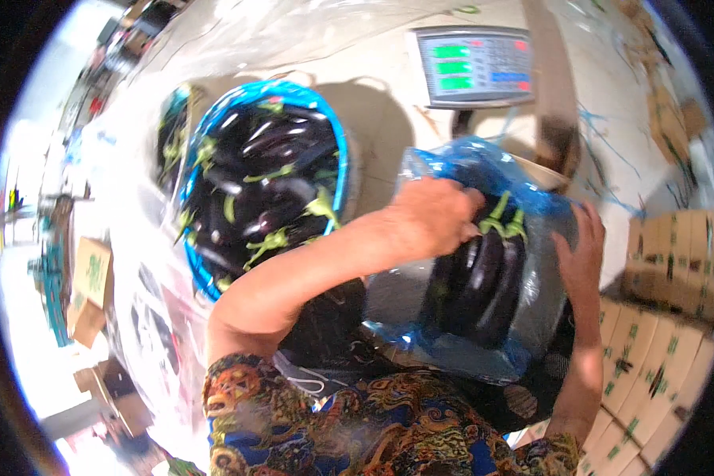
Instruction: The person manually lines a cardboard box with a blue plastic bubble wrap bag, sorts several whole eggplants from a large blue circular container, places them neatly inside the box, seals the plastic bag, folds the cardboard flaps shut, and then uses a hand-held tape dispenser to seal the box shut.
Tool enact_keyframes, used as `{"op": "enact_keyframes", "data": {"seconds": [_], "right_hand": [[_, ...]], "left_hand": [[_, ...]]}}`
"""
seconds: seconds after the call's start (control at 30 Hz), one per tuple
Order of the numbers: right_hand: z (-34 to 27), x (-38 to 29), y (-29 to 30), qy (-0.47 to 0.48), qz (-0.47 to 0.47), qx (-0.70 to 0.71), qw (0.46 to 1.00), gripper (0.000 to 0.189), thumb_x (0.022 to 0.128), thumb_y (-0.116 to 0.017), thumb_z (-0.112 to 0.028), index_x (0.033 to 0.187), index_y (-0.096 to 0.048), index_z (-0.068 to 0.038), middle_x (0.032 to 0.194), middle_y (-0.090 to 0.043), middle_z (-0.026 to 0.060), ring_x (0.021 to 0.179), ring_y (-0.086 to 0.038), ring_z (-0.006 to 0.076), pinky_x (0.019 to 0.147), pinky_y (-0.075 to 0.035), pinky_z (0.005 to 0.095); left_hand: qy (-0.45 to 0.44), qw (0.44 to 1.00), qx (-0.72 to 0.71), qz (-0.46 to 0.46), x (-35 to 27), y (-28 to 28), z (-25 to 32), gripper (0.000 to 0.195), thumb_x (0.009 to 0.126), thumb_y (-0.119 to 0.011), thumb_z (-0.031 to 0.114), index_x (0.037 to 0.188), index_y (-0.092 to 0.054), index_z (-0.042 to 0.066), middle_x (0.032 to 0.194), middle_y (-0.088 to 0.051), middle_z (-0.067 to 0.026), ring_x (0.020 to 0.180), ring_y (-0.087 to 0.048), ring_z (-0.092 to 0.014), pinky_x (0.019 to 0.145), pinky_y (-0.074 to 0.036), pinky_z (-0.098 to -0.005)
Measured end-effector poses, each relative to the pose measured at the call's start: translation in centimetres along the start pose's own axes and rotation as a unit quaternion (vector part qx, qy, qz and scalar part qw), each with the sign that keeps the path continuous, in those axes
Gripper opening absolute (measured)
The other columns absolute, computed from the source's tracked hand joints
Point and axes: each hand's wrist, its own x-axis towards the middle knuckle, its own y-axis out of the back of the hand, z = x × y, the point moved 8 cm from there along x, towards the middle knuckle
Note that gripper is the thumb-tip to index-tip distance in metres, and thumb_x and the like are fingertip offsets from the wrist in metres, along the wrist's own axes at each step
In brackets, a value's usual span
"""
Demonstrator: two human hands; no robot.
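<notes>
Several dark purple eggplants (488, 285) with green stems lie side by side in a clear blue-tinted plastic bag (470, 154), spread open like a liner. My left hand (434, 217) reaches across to them. Its fingers are curled at the stem end of the leftmost eggplant (449, 271), and the stem is hidden under them. On the bag's right side, my right hand (580, 250) rests against the film with its thumb apart from the fingers. To the left, a blue-rimmed round basket (342, 143) is heaped with more eggplants (273, 184). The view is somewhat blurred.
A weighing scale's display panel (479, 68) with lit green readouts stands beyond the bag. Stacked cardboard boxes (648, 351) rise at the right. Blue string (613, 184) lies on the floor. Clear plastic sheeting (137, 250) runs along the left, with more cartons (92, 273) past it.
</notes>
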Motion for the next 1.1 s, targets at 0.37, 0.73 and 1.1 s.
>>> {"op": "enact_keyframes", "data": {"seconds": [0.37,0.73,1.1], "right_hand": [[-3.6,-0.6,-3.1,0.007,-0.123,0.060,0.991,0.033,0.089,-0.064,-0.025,0.112,-0.064,-0.002,0.110,-0.063,0.0202,0.101,-0.061,0.0384,0.086,-0.050,0.0435],[-1.5,0.8,-10.7,-0.054,-0.322,-0.014,0.945,0.060,0.085,-0.063,-0.030,0.130,-0.042,0.002,0.111,-0.059,0.0324,0.105,-0.057,0.0457,0.088,-0.046,0.0505],[-1.2,1.8,-11.4,-0.224,-0.356,0.117,0.900,0.083,0.069,-0.069,-0.028,0.138,-0.038,0.005,0.095,-0.067,0.0235,0.081,-0.067,0.0326,0.073,-0.053,0.0403]], "left_hand": [[-0.108,0.985,-0.124,-0.055,-8.2,-2.2,3.0,0.036,0.089,-0.065,0.025,0.118,-0.056,0.007,0.093,-0.063,-0.0168,0.084,-0.064,-0.038,0.070,-0.052,-0.0491],[-0.130,0.988,-0.068,-0.046,-5.2,-5.7,3.6,0.045,0.085,-0.068,0.017,0.126,-0.054,0.006,0.097,-0.063,-0.0181,0.083,-0.063,-0.040,0.076,-0.051,-0.0470],[-0.154,0.984,0.061,0.061,-2.4,-10.4,3.9,0.071,0.077,-0.069,0.010,0.141,-0.039,0.008,0.141,-0.038,-0.0161,0.122,-0.044,-0.036,0.101,-0.044,-0.0432]]}}
